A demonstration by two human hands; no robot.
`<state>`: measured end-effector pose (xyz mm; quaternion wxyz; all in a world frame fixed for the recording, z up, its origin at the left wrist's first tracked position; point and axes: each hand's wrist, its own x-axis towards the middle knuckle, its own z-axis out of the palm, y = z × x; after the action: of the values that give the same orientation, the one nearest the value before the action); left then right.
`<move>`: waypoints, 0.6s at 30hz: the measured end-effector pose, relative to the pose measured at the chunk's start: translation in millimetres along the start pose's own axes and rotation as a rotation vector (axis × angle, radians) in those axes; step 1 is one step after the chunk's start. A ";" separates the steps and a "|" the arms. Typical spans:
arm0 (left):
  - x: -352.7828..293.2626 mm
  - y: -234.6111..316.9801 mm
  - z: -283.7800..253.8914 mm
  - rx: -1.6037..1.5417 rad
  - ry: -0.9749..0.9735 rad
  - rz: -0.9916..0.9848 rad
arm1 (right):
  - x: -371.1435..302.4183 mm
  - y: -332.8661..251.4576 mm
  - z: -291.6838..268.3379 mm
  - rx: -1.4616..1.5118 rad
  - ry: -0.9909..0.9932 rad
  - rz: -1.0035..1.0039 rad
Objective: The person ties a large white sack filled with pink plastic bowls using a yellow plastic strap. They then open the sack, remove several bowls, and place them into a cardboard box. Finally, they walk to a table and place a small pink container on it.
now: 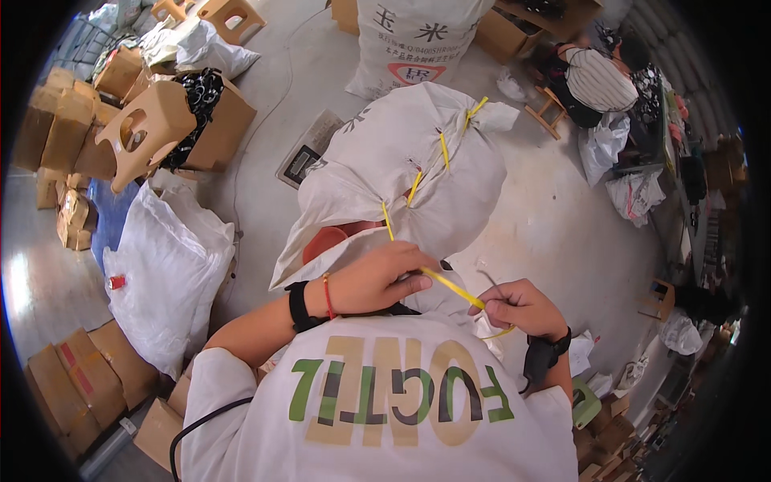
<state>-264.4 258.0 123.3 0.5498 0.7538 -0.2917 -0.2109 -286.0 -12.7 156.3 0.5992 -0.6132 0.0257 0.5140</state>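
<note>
A stuffed white woven sack (438,161) lies in front of me, its mouth partly closed by a line of yellow strap stitches (414,189). Reddish contents (325,243) show through the gap at its near left. My left hand (381,277) is closed on the sack's near edge; its fingertips hide the exact grip. From beside those fingers a yellow plastic strap (452,287) runs tight to my right hand (522,309). That hand is closed round the strap, and a thin metal rod (487,279), perhaps a needle, sticks up from it.
A full printed sack (418,44) stands beyond, near a floor scale (309,153). On the left are a large white bag (173,265), a tan plastic stool (148,128) and cardboard boxes (88,369). Another person (598,80) sits at far right by a wooden stool (548,112).
</note>
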 end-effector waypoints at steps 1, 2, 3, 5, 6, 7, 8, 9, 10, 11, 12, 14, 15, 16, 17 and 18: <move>0.9 -0.2 -0.7 0.028 0.104 0.024 | 2.5 3.5 -9.5 0.008 0.023 -0.003; -0.1 -14.2 -4.6 0.137 0.291 0.059 | 6.4 4.4 -16.9 -0.060 0.188 -0.013; -1.1 -24.9 -9.7 0.053 0.461 -0.043 | 10.5 14.0 -29.4 -0.178 0.425 -0.043; -13.3 -52.8 -21.3 0.548 0.411 -0.194 | 28.3 38.7 -48.9 -0.498 0.882 -0.176; -21.5 -63.0 -16.9 0.631 0.371 -0.233 | 38.7 47.7 -54.8 -0.709 1.094 -0.279; -29.7 -72.2 -11.1 0.712 0.328 -0.273 | 46.1 50.9 -58.3 -0.920 1.303 -0.388; -34.9 -79.5 -4.4 0.791 0.285 -0.315 | 57.2 43.4 -47.7 -0.807 1.232 -0.417; -36.4 -84.2 -0.4 0.771 0.331 -0.313 | 67.8 36.0 -33.6 -0.655 1.066 -0.457; -37.1 -87.9 1.7 0.752 0.376 -0.309 | 78.4 30.5 -17.7 -0.502 0.901 -0.491; -36.9 -89.7 1.8 0.737 0.417 -0.301 | 88.0 29.8 -2.2 -0.400 0.694 -0.439; -35.5 -90.3 -0.2 0.589 0.470 -0.346 | 96.5 30.0 10.3 -0.300 0.492 -0.386; -34.2 -89.4 -2.5 0.286 0.572 -0.437 | 112.5 36.1 23.9 -0.451 0.257 -0.403; -35.2 -87.0 -1.6 0.289 0.592 -0.434 | 114.0 36.5 26.0 -0.449 0.225 -0.369; -35.7 -83.5 -1.4 0.293 0.611 -0.429 | 114.7 37.1 27.7 -0.446 0.195 -0.335; -37.6 -80.3 -1.2 0.295 0.639 -0.430 | 115.8 36.7 28.4 -0.448 0.156 -0.300; -39.1 -77.8 -1.6 0.299 0.636 -0.461 | 113.1 37.4 26.7 -0.451 0.153 -0.264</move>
<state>-276.2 302.9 49.7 0.4353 0.8984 0.0417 -0.0404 -273.0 63.3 61.6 0.5056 -0.7664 -0.1245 0.3762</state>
